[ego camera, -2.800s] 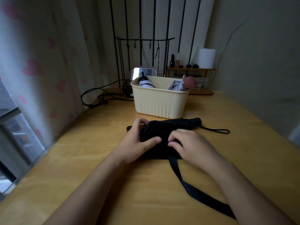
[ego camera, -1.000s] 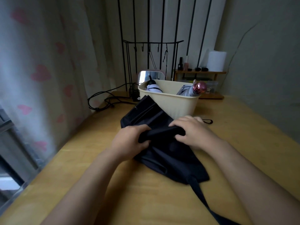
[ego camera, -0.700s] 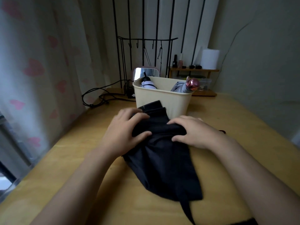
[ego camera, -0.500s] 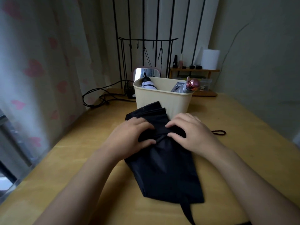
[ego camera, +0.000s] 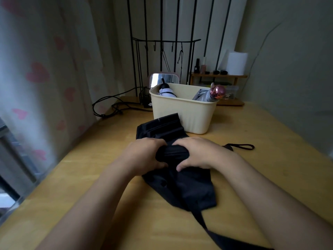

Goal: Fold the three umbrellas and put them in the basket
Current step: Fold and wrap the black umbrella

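black umbrella [ego camera: 180,188], collapsed but loose, lying on the wooden bench [ego camera: 270,134] just in front of the basket [ego camera: 183,112]. its pleated far end nearly touches the basket wall and its near panels spread flat toward the viewer. left hand [ego camera: 144,157] and right hand [ego camera: 200,154] sit side by side on the bunched middle. each grip is clamped on the cloth, fingers curled over the top and thumb tucked beneath. a closing strap [ego camera: 212,235] trails from the near edge toward the lower right, and a wrist loop [ego camera: 241,146] lies on the bench to the right of the right hand. inside the cream basket: a white umbrella [ego camera: 166,91] at left and a grey umbrella [ego camera: 207,95] with a pink handle at right, both folded. behind the basket: a small mirror [ego camera: 164,79], black cables [ego camera: 111,107], a wooden shelf [ego camera: 218,76] bearing a paper roll [ego camera: 237,63]. at left, a curtain [ego camera: 36,78] printed with pink hearts.
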